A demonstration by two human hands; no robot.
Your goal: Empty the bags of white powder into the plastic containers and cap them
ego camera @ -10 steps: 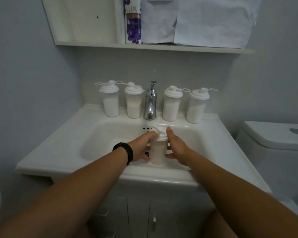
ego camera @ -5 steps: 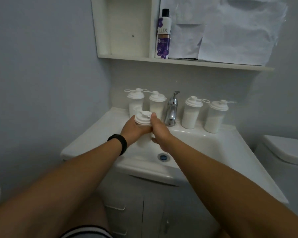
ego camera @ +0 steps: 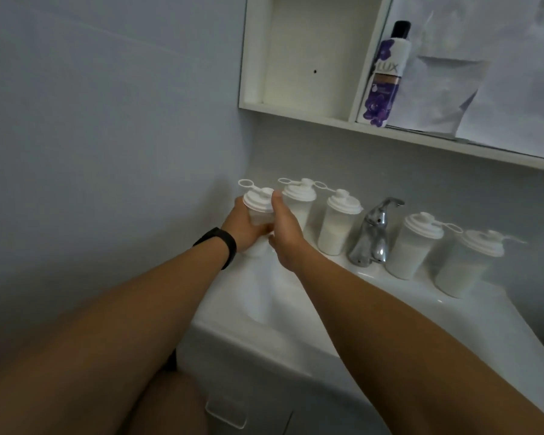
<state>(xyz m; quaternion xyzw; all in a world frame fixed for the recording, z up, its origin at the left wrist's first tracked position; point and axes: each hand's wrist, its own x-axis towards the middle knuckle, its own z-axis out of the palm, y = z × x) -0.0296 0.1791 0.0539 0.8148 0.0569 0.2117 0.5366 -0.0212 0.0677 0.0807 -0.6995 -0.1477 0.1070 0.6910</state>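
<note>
A capped plastic container (ego camera: 258, 206) with white powder is at the far left back corner of the white sink (ego camera: 296, 312). My left hand (ego camera: 242, 229) grips it from the left and my right hand (ego camera: 285, 229) holds it from the right with the thumb up by the lid. Along the sink's back ledge stand several more capped containers of powder: two left of the tap (ego camera: 298, 199) (ego camera: 338, 224) and two right of it (ego camera: 413, 246) (ego camera: 468, 262). No bags are in view.
A chrome tap (ego camera: 372, 235) stands between the containers. Above hangs a white shelf (ego camera: 327, 120) with a purple bottle (ego camera: 383, 76) and crumpled white paper (ego camera: 471, 73). A wall closes in on the left.
Both hands lifted the container from the sink's front basin and carried it up and left to the back left corner, beside the row. My view swung left with it.
</note>
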